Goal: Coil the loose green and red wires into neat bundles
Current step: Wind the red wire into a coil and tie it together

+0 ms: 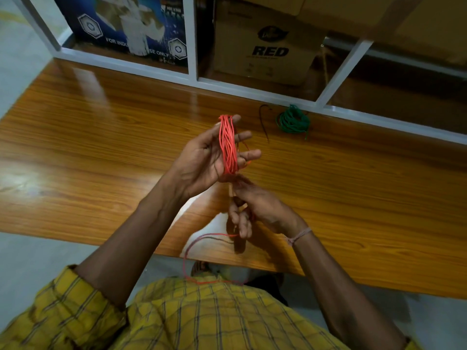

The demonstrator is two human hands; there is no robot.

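Left hand [209, 157] is raised above the wooden table [101, 137] with its fingers spread straight, and the red wire coil [228, 145] is wound in many turns across them, from the forefinger down to the heel of the palm. Just below it, the right hand [255, 208] has its fingers curled round the loose red tail [199, 245], which drops from that hand in a slack loop toward the yellow checked shirt [202, 317]. Beyond the left hand's fingertips and off to the right, well apart, the green wire bundle [293, 120] lies wound on the table beside the white shelf frame [336, 79], with a short dark wire piece [264, 122] between it and the hand. Behind the frame stand a cardboard box [267, 44] printed RED and a blue printed box [131, 26]. The red wire looks light, thin and springy, so its turns could slip off straight fingers; pinching across the middle of the coil should keep it together while the tail is wrapped on.
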